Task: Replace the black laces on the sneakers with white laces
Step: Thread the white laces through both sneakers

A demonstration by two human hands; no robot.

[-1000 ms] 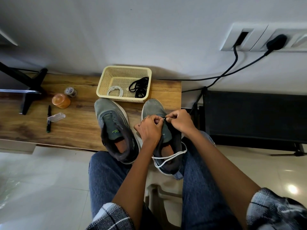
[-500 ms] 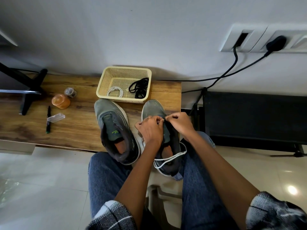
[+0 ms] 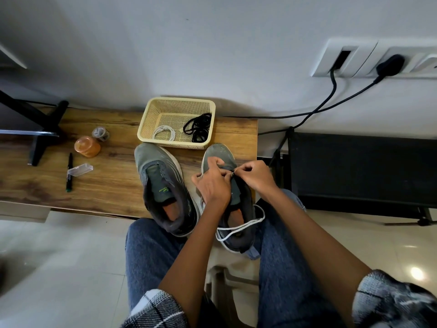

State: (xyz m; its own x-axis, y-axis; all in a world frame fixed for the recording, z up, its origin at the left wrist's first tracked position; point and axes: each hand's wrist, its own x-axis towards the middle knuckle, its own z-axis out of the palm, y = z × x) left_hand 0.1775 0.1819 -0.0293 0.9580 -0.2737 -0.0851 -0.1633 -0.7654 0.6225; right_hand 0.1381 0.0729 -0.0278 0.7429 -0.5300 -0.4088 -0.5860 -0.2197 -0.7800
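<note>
Hands work on the right shoe [image 3: 220,157], by the table [image 3: 113,185] edge. Left hand [image 3: 212,185] holds the shoe; right hand [image 3: 254,177] pinches the white lace [image 3: 238,227] tip. Next, I think: poke it through a hole.

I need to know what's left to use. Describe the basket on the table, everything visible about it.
The basket is a pale yellow rectangular tray of perforated plastic, as it looks, with flaring mesh walls and a rolled rim. It stands upright at the back of the wooden table, near the wall, just beyond the toes of the two grey sneakers. Inside lie a coiled white lace on the left and a bundle of black laces on the right. No hand touches it.
</note>
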